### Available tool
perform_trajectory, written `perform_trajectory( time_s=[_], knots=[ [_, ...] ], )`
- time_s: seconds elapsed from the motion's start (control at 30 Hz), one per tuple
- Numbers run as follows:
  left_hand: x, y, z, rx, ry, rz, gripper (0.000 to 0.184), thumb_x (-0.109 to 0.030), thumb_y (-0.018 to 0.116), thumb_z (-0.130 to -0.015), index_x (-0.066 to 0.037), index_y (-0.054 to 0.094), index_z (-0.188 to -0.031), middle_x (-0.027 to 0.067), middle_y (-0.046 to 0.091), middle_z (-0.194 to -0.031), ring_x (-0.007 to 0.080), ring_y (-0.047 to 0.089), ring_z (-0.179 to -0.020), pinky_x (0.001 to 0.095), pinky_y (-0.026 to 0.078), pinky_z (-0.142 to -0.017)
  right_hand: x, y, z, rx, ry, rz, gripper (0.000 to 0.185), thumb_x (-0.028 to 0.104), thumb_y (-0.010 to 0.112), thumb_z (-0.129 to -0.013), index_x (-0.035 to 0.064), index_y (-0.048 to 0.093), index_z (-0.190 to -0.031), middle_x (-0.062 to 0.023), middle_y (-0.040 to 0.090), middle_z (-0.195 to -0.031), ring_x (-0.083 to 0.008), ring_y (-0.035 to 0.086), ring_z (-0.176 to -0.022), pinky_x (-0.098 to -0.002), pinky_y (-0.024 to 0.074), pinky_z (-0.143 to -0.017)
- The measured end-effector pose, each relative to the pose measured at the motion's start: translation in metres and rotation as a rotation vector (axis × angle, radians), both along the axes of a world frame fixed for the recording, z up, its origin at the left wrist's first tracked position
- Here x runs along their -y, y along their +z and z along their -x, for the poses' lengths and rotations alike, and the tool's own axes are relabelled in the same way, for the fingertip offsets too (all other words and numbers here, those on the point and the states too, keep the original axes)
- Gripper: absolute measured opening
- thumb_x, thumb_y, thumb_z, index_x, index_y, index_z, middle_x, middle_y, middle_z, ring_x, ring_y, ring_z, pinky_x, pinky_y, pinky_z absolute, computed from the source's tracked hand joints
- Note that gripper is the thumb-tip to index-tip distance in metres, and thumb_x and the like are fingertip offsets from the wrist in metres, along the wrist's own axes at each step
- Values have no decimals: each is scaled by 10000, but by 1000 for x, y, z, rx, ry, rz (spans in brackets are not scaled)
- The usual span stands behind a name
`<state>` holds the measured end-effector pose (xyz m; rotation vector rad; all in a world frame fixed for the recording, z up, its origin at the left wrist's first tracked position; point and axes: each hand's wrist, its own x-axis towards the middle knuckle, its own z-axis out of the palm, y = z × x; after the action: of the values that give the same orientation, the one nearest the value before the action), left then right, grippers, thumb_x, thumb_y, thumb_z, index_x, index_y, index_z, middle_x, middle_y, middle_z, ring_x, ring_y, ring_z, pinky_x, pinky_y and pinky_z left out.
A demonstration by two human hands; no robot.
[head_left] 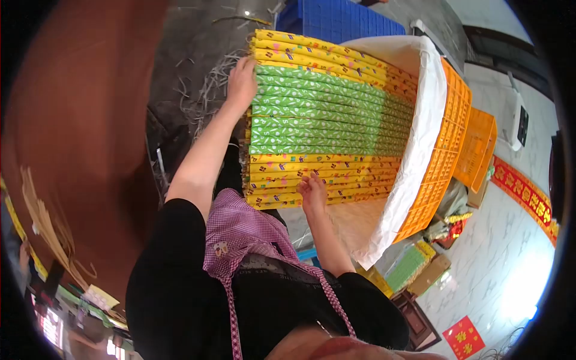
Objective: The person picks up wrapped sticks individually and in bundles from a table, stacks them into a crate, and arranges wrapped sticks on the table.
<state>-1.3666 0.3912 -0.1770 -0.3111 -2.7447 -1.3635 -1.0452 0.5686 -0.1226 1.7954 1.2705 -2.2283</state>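
A stack of long, thin rolls in patterned paper fills the middle of the view. Green rolls (324, 114) with white print lie between yellow rolls (300, 47) above and more yellow rolls below. My left hand (243, 81) rests against the near ends of the rolls at the upper left, fingers stretched along the edge, not closed round any of them. Over the lower yellow rolls is my right hand (313, 193), its fingers loosely bent and apart, holding nothing. Whether its fingertips touch the paper I cannot tell. The far roll ends reach into an orange crate (441, 150) with a white liner (420, 120).
Behind the stack stands a blue crate (342, 21). A brown surface (84, 120) runs along the left side, with pale strips (45, 222) on it. Paper shreds (207, 90) litter the dark floor. More green and yellow rolls (411, 267) sit beside a cardboard box (433, 276).
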Motion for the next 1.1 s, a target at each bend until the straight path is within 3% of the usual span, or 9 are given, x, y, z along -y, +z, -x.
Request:
perform_trajectory(
  time_s=[0.2,0.37,0.5,0.63,0.73,0.8,0.87,0.97,1.1],
  knots=[
    [46,30,-114,-20,151,-16,185,34,479,-705,6,546,-875,200,545,-917,381,516,-874,417,426,-778,0,19,-28,-83,310,6,365,137,525,-829,46,404,-1161,-97,570,-895,-180,554,-714,-308,480,-587],
    [106,38,-307,502,130,113,183,-119,495,-727,-20,602,-839,192,596,-859,365,562,-842,439,445,-732,-1,9,-44,-104,296,261,208,171,539,-818,69,494,-993,-44,559,-818,-163,528,-693,-308,439,-630],
    [140,93,-484,701,449,185,174,-153,539,-708,-34,622,-805,189,609,-825,371,581,-811,432,464,-695,-26,-127,-47,-269,555,715,82,154,515,-832,79,514,-800,-26,556,-758,-135,506,-659,-286,431,-632],
    [148,100,-667,704,768,220,211,-184,544,-692,-19,634,-788,204,613,-805,360,597,-768,440,469,-661,-9,-128,-63,-114,672,684,77,100,491,-811,70,529,-752,-20,547,-656,-137,509,-601,-298,439,-626],
    [130,92,-771,974,797,249,229,-190,551,-665,-6,640,-769,211,609,-750,354,598,-715,433,465,-634,6,-66,-105,-215,896,601,58,138,514,-815,101,554,-833,-17,575,-720,-145,543,-650,-309,472,-609],
    [120,99,-815,1025,758,209,223,-190,552,-658,-8,642,-749,203,609,-713,344,596,-671,431,462,-617,-12,-98,-124,-26,868,705,88,194,559,-793,107,574,-806,-20,563,-657,-160,542,-599,-317,473,-571],
    [115,98,-847,989,767,148,216,-192,553,-658,-11,641,-738,197,609,-696,338,595,-651,432,460,-611,-44,-113,-148,-842,2215,-595,177,250,605,-746,74,589,-740,-35,532,-571,-185,530,-533,-344,464,-535],
    [116,88,-882,982,834,116,219,-209,545,-680,-35,640,-773,160,620,-716,296,599,-644,394,465,-617,-57,-106,-182,-735,2264,-837,225,251,610,-712,36,569,-661,-52,494,-510,-205,513,-483,-380,451,-523],
    [130,80,-925,763,980,-45,233,-236,559,-715,-23,620,-786,157,617,-752,280,597,-692,381,468,-651,-30,-101,-237,-503,2057,-596,208,231,583,-720,34,562,-656,-64,508,-532,-211,512,-477,-388,447,-505]
  ],
)
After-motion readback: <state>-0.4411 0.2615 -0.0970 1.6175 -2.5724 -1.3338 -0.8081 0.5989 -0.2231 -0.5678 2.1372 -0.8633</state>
